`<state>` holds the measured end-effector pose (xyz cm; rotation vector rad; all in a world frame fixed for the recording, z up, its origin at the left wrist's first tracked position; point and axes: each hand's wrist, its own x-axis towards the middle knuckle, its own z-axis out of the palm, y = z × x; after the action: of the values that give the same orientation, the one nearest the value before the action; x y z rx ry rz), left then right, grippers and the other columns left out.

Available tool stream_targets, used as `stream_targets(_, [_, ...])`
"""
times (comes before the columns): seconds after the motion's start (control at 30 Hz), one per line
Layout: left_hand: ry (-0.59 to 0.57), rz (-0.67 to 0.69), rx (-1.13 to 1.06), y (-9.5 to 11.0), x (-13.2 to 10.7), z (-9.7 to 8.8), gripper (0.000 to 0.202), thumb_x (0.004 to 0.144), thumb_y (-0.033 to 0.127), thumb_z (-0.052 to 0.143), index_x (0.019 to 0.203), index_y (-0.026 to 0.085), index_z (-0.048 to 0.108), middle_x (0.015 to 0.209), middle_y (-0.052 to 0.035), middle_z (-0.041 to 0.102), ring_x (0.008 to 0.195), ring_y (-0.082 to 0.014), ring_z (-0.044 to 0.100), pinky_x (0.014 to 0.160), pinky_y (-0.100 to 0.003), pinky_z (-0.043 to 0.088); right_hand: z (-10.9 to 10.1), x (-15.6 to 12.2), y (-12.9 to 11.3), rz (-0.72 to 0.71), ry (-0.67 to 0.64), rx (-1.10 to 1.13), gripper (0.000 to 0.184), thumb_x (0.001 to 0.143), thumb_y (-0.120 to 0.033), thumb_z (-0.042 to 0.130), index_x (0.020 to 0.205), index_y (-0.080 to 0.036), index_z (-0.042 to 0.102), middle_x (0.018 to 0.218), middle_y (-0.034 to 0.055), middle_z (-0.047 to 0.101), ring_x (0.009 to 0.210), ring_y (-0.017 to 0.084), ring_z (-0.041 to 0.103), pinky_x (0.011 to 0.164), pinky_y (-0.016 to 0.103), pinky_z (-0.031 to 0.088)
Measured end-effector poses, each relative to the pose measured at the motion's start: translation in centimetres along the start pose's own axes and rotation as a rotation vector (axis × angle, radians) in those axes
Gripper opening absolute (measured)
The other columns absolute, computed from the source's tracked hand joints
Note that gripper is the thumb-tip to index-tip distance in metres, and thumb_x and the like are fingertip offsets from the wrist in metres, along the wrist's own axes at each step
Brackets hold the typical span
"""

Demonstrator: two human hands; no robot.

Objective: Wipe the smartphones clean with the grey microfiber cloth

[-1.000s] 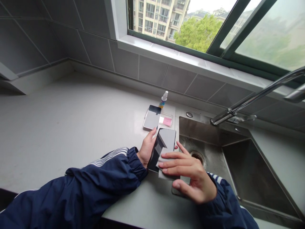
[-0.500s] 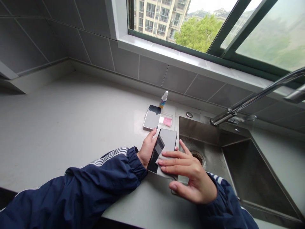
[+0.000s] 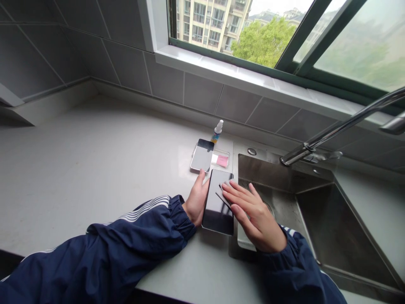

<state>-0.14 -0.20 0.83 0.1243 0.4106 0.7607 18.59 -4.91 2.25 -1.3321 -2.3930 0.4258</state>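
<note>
While the left hand (image 3: 194,206) gripped the phone (image 3: 217,217) above the bench (image 3: 126,169) beside the sink (image 3: 268,166), the right hand (image 3: 253,213) lay across it, its hold impossible to tell; wiping, seemingly, the next stroke needing steady support!

Pale countertop (image 3: 126,156), phone (image 3: 201,158) overlapping clear case (image 3: 219,160); white-capped bottle (image 3: 217,133) just behind
</note>
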Motion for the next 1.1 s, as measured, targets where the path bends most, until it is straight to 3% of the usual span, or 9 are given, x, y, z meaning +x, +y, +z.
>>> stream_targets(0.2, [-0.094,-0.042,0.007,-0.3,0.1,0.2,0.06,0.104,0.047,0.021,0.138,0.015,0.058,0.095,-0.0113,0.074,0.09,-0.0248,0.071,0.084,-0.035,0.053,0.5,0.1,-0.1,0.04,0.015,-0.006,0.05,0.103,-0.031,0.04,0.153,-0.031,0.035,0.16,0.0058,0.035,0.152,0.027,0.024,0.119,0.065,0.02])
stream_targets(0.37, [-0.136,-0.048,-0.01,-0.5,0.1,0.0,0.063,0.104,0.048,0.018,0.142,0.013,0.054,0.101,-0.0128,0.073,0.094,-0.0239,0.07,0.089,-0.034,0.051,0.8,0.1,-0.6,0.054,0.002,-0.051,0.059,0.103,-0.028,0.037,0.159,-0.029,0.019,0.165,0.0073,0.022,0.154,0.029,0.015,0.118,0.066,0.022])
stream_targets(0.5, [-0.108,-0.027,-0.005,-0.3,-0.1,0.3,0.068,0.103,0.054,0.015,0.142,0.013,0.053,0.102,-0.0134,0.073,0.096,-0.024,0.07,0.091,-0.034,0.05,0.9,0.2,-1.4,0.01,-0.036,-0.074,0.064,0.101,-0.029,0.039,0.16,-0.028,0.013,0.165,0.008,0.021,0.154,0.031,0.014,0.117,0.068,0.02])
stream_targets(0.7, [-0.018,-0.123,-0.075,0.3,0.0,0.5,0.084,0.098,0.065,0.013,0.132,0.004,0.06,0.093,-0.0184,0.073,0.083,-0.0249,0.071,0.081,-0.034,0.053,0.9,0.1,-2.9,-0.141,-0.106,-0.052,0.063,0.097,-0.026,0.044,0.158,-0.024,0.026,0.162,0.0083,0.03,0.152,0.03,0.021,0.122,0.063,0.012])
stream_targets(0.8, [0.008,-0.127,-0.101,0.7,0.1,0.2,0.082,0.098,0.065,0.019,0.129,0.004,0.062,0.087,-0.0173,0.073,0.076,-0.0225,0.071,0.076,-0.031,0.053,0.8,0.1,-3.6,-0.22,-0.12,-0.033,0.065,0.093,-0.022,0.048,0.155,-0.022,0.031,0.16,0.0071,0.035,0.153,0.028,0.021,0.124,0.057,0.006])
stream_targets(0.97, [0.052,-0.207,-0.039,1.3,-0.1,-0.2,0.088,0.096,0.069,0.015,0.13,0.002,0.062,0.089,-0.0181,0.074,0.083,-0.026,0.072,0.077,-0.033,0.052,0.5,0.1,-4.7,-0.34,-0.093,0.024,0.068,0.082,-0.016,0.052,0.149,-0.021,0.041,0.154,0.0042,0.045,0.15,0.026,0.029,0.125,0.053,-0.004])
stream_targets(1.1, [-0.005,-0.291,-0.002,1.5,0.0,-0.2,0.082,0.1,0.054,0.006,0.132,0.001,0.06,0.089,-0.0173,0.074,0.084,-0.0275,0.071,0.08,-0.037,0.051,0.1,0.0,-5.3,-0.393,-0.131,0.047,0.067,0.08,-0.018,0.055,0.146,-0.022,0.044,0.151,0.0014,0.049,0.149,0.025,0.031,0.126,0.052,-0.002])
